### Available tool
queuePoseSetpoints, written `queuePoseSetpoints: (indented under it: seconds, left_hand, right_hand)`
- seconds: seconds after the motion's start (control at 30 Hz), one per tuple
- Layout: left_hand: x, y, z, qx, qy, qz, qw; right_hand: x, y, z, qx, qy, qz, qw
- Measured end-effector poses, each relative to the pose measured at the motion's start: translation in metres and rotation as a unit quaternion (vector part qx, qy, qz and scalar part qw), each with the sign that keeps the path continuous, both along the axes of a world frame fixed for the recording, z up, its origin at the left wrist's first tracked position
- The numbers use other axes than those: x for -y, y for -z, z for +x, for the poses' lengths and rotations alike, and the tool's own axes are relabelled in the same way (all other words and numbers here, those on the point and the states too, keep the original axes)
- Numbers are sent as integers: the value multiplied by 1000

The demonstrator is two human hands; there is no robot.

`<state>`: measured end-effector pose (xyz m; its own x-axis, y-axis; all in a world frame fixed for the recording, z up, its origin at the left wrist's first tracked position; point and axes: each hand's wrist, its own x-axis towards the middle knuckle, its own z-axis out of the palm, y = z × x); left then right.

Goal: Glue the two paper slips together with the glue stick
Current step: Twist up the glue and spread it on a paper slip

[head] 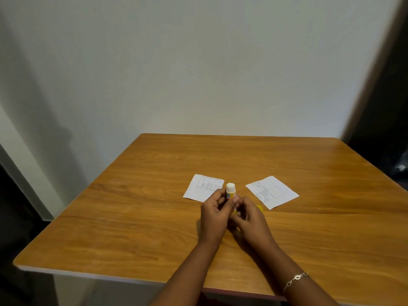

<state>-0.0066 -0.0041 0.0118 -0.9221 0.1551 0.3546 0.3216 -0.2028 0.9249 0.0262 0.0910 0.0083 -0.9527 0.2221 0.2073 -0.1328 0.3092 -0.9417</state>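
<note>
Presently, uncapped glue stick [231, 191] held upright, white tip up, over the table [136, 219] between left paper slip [203, 187] and right paper slip [272, 192], both lying flat; left hand [214, 215] fingers curled round its barrel, right hand [250, 218] fingers pinching its lower end; yellow cap [260, 208] lies just beyond right hand.

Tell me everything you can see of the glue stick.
The glue stick stands upright and uncapped, its rounded white glue tip exposed above a white barrel with a blue-and-yellow label. The left hand grips the barrel; the right hand pinches its lower end. It is held over the wooden table, between the left paper slip and the right paper slip. A yellow piece, probably its cap, lies beside the right hand.
</note>
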Motion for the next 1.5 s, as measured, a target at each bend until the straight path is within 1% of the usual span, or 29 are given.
queuePoseSetpoints:
  seconds: [0.13,0.27,0.37,0.53,0.6,0.73,0.8,0.87,0.93,1.03,1.1,1.17,1.3,1.37,1.43,1.5]
  left_hand:
    - [0,-1,1,-9,-8,-17,1000]
    - [-1,-4,1,-8,-22,-14,1000]
    - [0,-1,0,1,-36,-4,999]
    - [1,-1,0,-4,-32,-20,999]
    - [0,-1,1,-6,-32,-23,999]
    - [0,-3,3,-19,-34,-40,998]
    - [0,-5,3,-21,-37,-35,998]
    - [1,-3,2,-17,-45,-28,998]
    - [2,-2,1,-7,-48,-11,999]
    - [2,-1,0,0,-49,-17,999]
    - [2,0,1,-4,-44,-19,999]
    - [1,0,2,-8,-41,-18,999]
    - [1,-2,1,-10,-46,-19,999]
    - [1,-2,-1,-10,-58,-16,998]
    - [1,0,-2,0,-66,-15,998]
    - [1,1,-2,10,-70,-15,997]
  right_hand:
    - [-2,-4,2,-5,-40,-19,999]
    - [-2,-4,4,0,-79,-62,995]
    - [-2,-4,4,-3,-63,-35,997]
    - [-1,-1,2,-1,-12,1,1000]
    - [0,-3,2,-9,-20,-20,1000]
    - [0,-7,5,-13,-98,-115,988]
    - [-1,-7,5,-11,-120,-129,984]
    - [-1,-6,5,-9,-110,-110,988]
    - [-1,-5,4,-5,-74,-69,995]
    - [2,-4,4,0,-30,-37,999]
    - [1,-1,2,4,-21,-24,999]
    - [-1,-1,3,6,-39,-27,999]
    - [0,-5,5,18,-101,-92,991]
    - [0,-6,5,8,-93,-73,993]
    - [1,-6,4,6,-63,-36,997]
    - [1,-6,4,8,-36,-37,999]
